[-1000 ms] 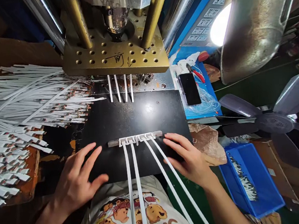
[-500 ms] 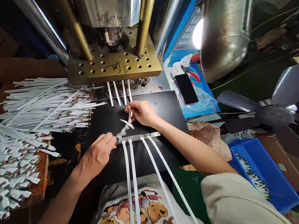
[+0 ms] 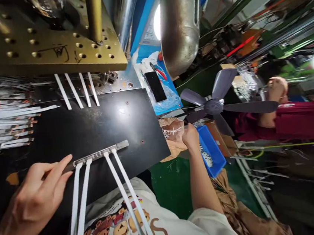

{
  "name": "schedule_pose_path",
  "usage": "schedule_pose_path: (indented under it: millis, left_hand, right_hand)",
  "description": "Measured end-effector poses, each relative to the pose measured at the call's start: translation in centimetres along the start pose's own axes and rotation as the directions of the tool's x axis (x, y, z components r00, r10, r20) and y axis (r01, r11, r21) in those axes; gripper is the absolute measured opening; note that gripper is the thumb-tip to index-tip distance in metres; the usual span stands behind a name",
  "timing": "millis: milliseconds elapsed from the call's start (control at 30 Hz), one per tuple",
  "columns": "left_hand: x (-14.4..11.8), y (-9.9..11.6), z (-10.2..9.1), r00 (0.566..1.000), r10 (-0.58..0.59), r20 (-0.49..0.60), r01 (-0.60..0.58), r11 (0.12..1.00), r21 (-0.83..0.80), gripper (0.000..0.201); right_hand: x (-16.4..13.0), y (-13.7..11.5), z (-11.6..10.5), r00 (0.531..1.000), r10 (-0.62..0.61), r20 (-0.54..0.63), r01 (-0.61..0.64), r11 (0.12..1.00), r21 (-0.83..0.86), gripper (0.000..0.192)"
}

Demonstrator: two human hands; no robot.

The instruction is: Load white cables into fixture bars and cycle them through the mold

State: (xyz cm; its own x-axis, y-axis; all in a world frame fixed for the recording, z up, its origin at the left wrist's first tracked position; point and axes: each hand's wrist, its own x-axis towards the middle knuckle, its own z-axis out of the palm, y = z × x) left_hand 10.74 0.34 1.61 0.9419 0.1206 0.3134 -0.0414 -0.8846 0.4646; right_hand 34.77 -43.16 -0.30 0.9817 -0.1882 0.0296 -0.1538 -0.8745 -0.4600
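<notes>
My left hand (image 3: 45, 185) is at the left end of a narrow metal bar (image 3: 93, 154) lying on the black table, index finger and thumb apart on either side of that end. Several white flat strips (image 3: 128, 189) run from slots in the bar toward my lap. Out to the right, my right hand (image 3: 190, 138) is closed beside a brown paper bag (image 3: 174, 147). A thin, knobbly white plastic scrap (image 3: 172, 131) stretches from its fingertips across the bag; blur hides the exact grip.
A brass-coloured press plate (image 3: 55, 57) hangs over more white strips (image 3: 85, 89) at the back. Bundled strips (image 3: 3, 126) lie left. A phone (image 3: 155, 86) rests on a blue surface. A fan (image 3: 213, 107) and blue bin (image 3: 220, 163) stand right; another person's arm (image 3: 270, 102) is beyond.
My right hand has swung from above the bar to the paper bag, taking the white scrap along. My left hand has loosened its fingers by the bar's end. The view has turned right.
</notes>
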Motion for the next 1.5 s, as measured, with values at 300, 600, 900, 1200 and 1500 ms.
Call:
schedule_pose_path:
  millis: [300, 600, 900, 1200, 1500]
  left_hand:
    - [2.9, 3.9, 0.5, 0.948, 0.291, -0.131, -0.31, 0.937, -0.16, 0.024]
    - [4.0, 3.6, 1.4, 0.958, -0.148, -0.247, -0.039, 0.782, -0.622, 0.026]
    - [2.2, 0.0, -4.7, 0.6, -0.777, -0.193, 0.379, 0.488, -0.786, 0.035]
    - [-1.8, -8.6, -16.2, 0.235, -0.827, -0.51, 0.882, 0.403, -0.246, 0.031]
    - [-0.6, -6.4, -14.4, 0.348, -0.588, -0.73, 0.918, 0.373, 0.136, 0.058]
  right_hand:
    - [-10.7, -15.5, 4.3, 0.269, -0.963, 0.018, 0.674, 0.201, 0.711, 0.047]
    - [-13.8, -21.0, 5.7, 0.468, -0.883, 0.04, 0.471, 0.287, 0.834, 0.022]
    - [-10.8, -33.9, 7.6, -0.055, -0.881, 0.471, 0.945, 0.107, 0.31, 0.021]
    - [-9.5, -37.8, 12.3, -0.001, -0.877, 0.481, 0.993, -0.059, -0.104, 0.03]
    - [-7.9, -28.3, 6.6, -0.034, -0.93, 0.367, 0.999, -0.033, 0.008, 0.033]
